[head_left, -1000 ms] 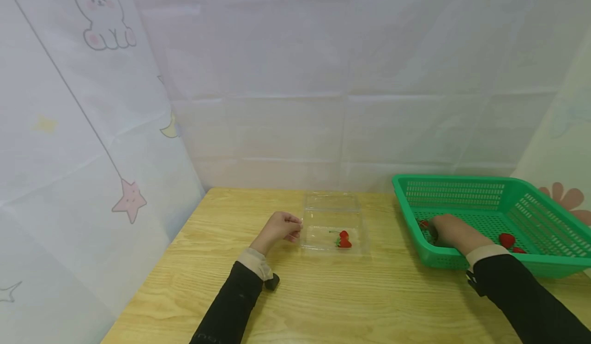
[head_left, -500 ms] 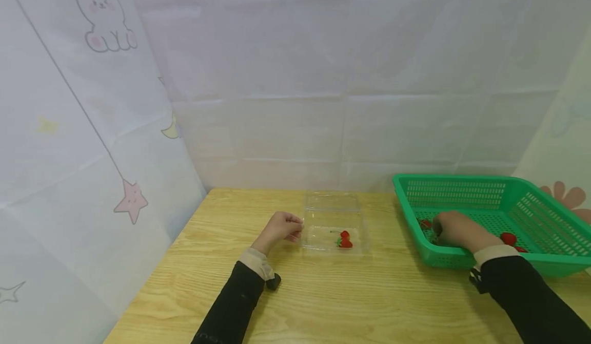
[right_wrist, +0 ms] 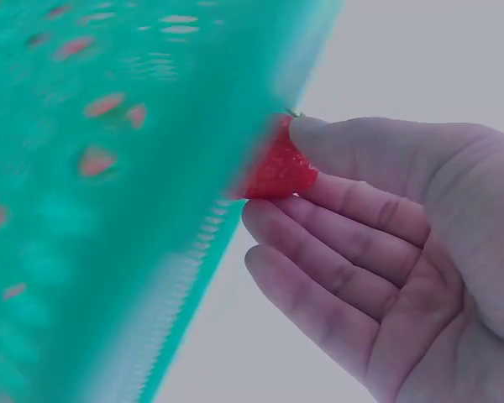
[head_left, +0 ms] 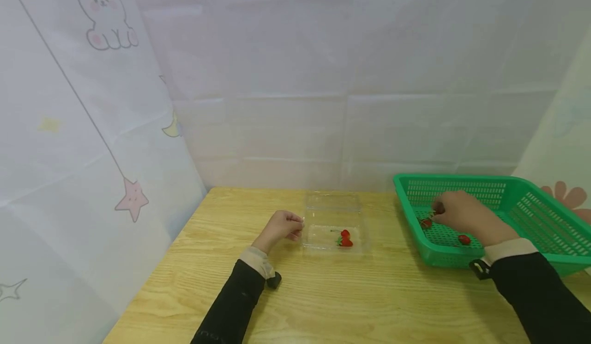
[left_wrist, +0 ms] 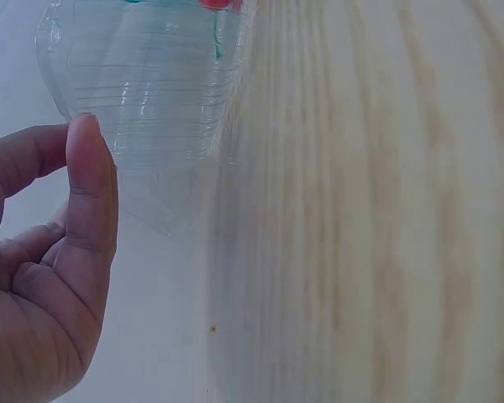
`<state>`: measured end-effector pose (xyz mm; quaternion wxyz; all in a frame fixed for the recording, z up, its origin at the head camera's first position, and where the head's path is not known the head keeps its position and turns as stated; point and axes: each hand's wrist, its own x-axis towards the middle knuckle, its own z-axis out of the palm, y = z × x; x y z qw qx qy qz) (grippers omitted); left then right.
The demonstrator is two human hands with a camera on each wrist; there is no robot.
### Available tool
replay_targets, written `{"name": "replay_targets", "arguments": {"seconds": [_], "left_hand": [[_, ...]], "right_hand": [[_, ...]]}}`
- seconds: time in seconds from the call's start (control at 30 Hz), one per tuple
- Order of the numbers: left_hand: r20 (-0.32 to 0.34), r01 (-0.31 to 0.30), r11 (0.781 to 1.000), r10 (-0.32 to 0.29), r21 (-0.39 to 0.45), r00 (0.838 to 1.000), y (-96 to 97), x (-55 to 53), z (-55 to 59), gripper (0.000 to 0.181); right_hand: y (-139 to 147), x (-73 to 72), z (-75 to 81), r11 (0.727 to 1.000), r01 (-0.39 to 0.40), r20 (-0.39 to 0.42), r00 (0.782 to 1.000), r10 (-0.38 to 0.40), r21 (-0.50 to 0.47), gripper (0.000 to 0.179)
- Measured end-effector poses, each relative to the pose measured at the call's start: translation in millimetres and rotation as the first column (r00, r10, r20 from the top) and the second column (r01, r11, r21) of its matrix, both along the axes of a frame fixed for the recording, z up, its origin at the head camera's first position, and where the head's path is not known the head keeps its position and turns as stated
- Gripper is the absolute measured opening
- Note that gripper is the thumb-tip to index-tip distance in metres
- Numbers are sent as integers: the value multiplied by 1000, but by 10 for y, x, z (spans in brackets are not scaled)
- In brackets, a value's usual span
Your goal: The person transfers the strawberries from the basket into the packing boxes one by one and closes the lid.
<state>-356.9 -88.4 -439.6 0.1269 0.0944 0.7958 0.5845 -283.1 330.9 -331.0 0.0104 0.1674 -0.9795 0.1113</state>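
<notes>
My left hand (head_left: pixel 279 230) pinches the left rim of a clear plastic clamshell box (head_left: pixel 318 237) between thumb and finger; its lid lies folded back. Inside sit a strawberry (head_left: pixel 344 242) with green leaves and, just behind it, a red cherry (head_left: pixel 345 233) with a thin stem. At the right, my right hand (head_left: pixel 464 215) is over the green plastic basket (head_left: pixel 450 258). The right wrist view shows a red strawberry (right_wrist: pixel 277 168) pinched between its thumb and fingers, partly hidden by the basket wall. The other fingers extend below it.
More red fruit lies in the basket: one piece (head_left: pixel 426 224) near its left wall, another (head_left: pixel 464 240) near the front. The basket's raised rim surrounds the right hand's area. A wooden table (head_left: pixel 332 303) carries everything, with a white cloth backdrop (head_left: pixel 286 128) behind.
My right hand has risen from the basket's floor and shifted a little right and back, now with a strawberry. A red fruit at the front has come into view. The left hand stays put.
</notes>
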Motion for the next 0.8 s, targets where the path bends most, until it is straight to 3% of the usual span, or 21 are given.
{"name": "replay_targets", "arguments": {"seconds": [0.13, 0.4, 0.53, 0.6, 0.8], "left_hand": [[8, 1, 1000, -1, 3, 1000, -5, -5, 2, 16], [5, 13, 1000, -13, 2, 1000, -5, -24, -14, 20], [0, 14, 1000, -14, 3, 1000, -9, -26, -22, 22], [-3, 17, 1000, -17, 2, 1000, -2, 28, 41, 22], [4, 16, 1000, -16, 2, 1000, -15, 12, 25, 19]], "right_hand": [[-204, 31, 135, 999, -31, -48, 998, 29, -43, 13], [-714, 44, 242, 992, -83, -56, 995, 78, -92, 22], [-956, -1, 197, 989, -117, -85, 990, 109, -95, 13], [-1062, -38, 141, 984, -140, -98, 987, 130, -110, 11], [-1405, -150, -61, 981, -176, -126, 978, 166, -76, 8]]}}
